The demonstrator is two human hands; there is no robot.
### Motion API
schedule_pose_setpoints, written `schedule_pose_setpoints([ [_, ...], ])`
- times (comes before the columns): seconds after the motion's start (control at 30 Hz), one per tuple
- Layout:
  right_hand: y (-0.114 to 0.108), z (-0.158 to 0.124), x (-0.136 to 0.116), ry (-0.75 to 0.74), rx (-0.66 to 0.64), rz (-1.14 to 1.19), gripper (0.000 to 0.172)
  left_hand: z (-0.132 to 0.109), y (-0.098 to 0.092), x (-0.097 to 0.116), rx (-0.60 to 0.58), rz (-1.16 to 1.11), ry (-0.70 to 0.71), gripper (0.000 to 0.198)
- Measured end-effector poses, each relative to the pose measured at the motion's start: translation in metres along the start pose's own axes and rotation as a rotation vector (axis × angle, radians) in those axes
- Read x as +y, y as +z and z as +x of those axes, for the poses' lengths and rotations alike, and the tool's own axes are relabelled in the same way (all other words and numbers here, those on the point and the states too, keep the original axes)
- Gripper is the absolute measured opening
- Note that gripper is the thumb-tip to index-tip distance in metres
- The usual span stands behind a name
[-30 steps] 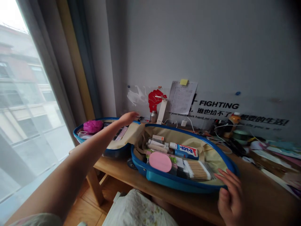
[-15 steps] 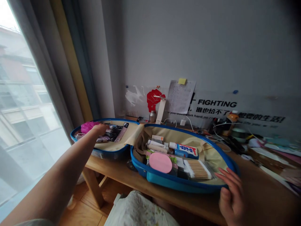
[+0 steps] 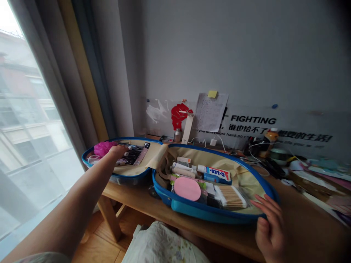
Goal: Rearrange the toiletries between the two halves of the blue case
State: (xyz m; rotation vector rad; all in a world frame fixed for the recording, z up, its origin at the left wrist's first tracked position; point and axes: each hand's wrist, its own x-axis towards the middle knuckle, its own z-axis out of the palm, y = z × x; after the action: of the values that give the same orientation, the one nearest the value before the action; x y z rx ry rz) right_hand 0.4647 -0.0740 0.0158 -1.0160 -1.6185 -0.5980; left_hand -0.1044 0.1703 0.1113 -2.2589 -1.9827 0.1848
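A blue-rimmed suitcase lies spread open with a beige lining. My left hand reaches into its left half, beside a bright pink bath puff and over small white-capped items and a dark flat packet. Its fingers are mostly hidden, so I cannot make out a grip. By the near right rim, my right hand holds nothing, its fingers apart. The right half contains a pink oval case, a bag of cotton swabs, a toothpaste tube and several other tubes.
The suitcase rests on a wooden desk. Papers, cables and an orange bottle crowd the desk's right and back. A white upright lamp stands behind, against the wall. Curtains and a window are at left.
My left hand has shifted slightly within the left half, a little to the right. My right hand stays in place by the rim.
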Motion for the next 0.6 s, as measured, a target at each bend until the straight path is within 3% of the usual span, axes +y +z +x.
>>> schedule_pose_setpoints([
  [0.13,0.0,0.002,-0.002,-0.013,-0.001,-0.001,0.034,-0.007,-0.019,0.013,0.042,-0.027,-0.017,0.039],
  [0.23,0.001,0.002,-0.001,-0.003,0.007,0.007,0.034,-0.004,-0.044,0.04,0.135,-0.085,0.032,0.041],
  [0.33,0.001,0.001,-0.001,0.008,0.012,0.008,0.034,0.005,-0.07,0.087,0.215,-0.159,0.167,0.045],
  [0.43,0.0,0.002,-0.002,0.004,0.001,0.009,0.033,0.014,-0.085,0.147,0.201,-0.236,0.374,0.043],
  [0.53,-0.001,0.003,-0.004,-0.001,-0.012,0.003,0.033,0.019,-0.087,0.201,0.12,-0.288,0.545,0.038],
  [0.6,-0.001,0.004,-0.004,-0.004,-0.01,0.0,0.032,0.021,-0.082,0.226,0.06,-0.304,0.61,0.037],
])
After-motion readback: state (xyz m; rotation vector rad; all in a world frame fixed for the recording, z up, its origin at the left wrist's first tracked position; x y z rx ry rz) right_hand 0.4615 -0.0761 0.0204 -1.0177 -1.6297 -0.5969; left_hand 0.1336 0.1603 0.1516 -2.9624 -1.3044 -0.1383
